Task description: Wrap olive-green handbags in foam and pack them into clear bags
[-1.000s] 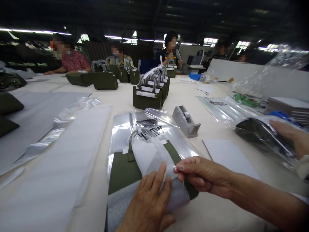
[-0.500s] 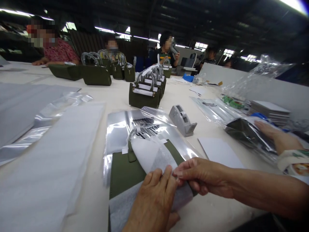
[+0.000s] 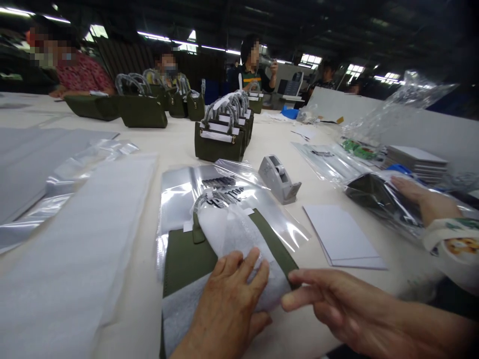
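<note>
An olive-green handbag (image 3: 187, 259) lies flat in front of me on clear printed plastic bags (image 3: 175, 194). White tissue paper (image 3: 243, 229) covers part of its front, and its handle is wrapped in a clear film. My left hand (image 3: 232, 299) rests flat on the tissue with its fingers spread. At the bag's right edge is my right hand (image 3: 337, 304), thumb and fingers apart, with nothing visible between them. Beyond the handbag stands a grey tape dispenser (image 3: 279, 179).
Several green handbags (image 3: 217, 144) stand farther back. White foam sheets (image 3: 75, 249) cover the left. White cards (image 3: 344, 237) lie to the right, near a co-worker's hand (image 3: 426, 199) on a plastic-wrapped handbag (image 3: 381, 199). Other people sit and stand across the table.
My right hand has drawn back from my left fingers to the bag's right edge, and its fingers have parted. My left hand stays on the tissue. The view has shifted slightly.
</note>
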`<action>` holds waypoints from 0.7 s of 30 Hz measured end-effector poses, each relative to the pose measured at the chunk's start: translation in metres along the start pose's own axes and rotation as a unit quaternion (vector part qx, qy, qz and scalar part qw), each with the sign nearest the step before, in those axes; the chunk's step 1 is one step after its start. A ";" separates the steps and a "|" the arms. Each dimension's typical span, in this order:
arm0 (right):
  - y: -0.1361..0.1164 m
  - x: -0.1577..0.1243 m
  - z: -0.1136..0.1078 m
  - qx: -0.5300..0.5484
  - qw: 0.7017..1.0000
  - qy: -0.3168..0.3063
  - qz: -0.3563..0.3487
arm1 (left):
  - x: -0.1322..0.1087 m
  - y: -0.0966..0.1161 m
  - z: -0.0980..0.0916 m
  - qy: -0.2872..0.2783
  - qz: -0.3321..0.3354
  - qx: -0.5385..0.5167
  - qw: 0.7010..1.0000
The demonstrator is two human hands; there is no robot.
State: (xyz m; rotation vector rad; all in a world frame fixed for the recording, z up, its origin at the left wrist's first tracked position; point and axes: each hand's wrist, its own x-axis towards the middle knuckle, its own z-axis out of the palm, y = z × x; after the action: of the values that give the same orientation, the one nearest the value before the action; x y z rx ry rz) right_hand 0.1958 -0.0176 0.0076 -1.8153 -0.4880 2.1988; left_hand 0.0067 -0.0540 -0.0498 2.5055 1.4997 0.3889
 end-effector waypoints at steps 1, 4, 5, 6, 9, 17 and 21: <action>0.005 -0.002 -0.007 0.005 1.000 -0.015 0.000 | 0.000 0.000 -0.001 -0.005 0.005 0.008 1.000; 0.013 -0.001 -0.025 -0.044 0.992 -0.070 -0.097 | -0.002 0.000 -0.004 -0.022 0.026 0.029 0.999; 0.012 0.000 -0.028 -0.070 0.983 -0.082 -0.151 | -0.002 -0.001 -0.006 -0.029 0.033 0.034 0.998; 0.009 0.002 -0.028 -0.095 0.970 -0.089 -0.207 | -0.002 -0.001 -0.008 -0.037 0.038 0.038 0.998; -0.006 0.010 -0.015 -0.146 0.914 -0.099 -0.366 | -0.002 0.001 -0.014 -0.057 0.045 0.049 0.996; -0.035 0.064 0.070 -0.114 0.867 -0.128 -0.467 | -0.007 0.013 -0.018 -0.048 0.034 0.044 0.997; -0.041 0.065 0.089 -0.349 0.790 -0.084 -0.496 | -0.007 0.016 -0.015 -0.020 0.031 0.037 0.999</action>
State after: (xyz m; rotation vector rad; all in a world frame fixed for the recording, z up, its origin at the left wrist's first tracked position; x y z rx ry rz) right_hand 0.0951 0.0369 -0.0195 -1.0651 -1.9567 1.4450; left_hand 0.0119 -0.0674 -0.0321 2.6064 1.4502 0.2949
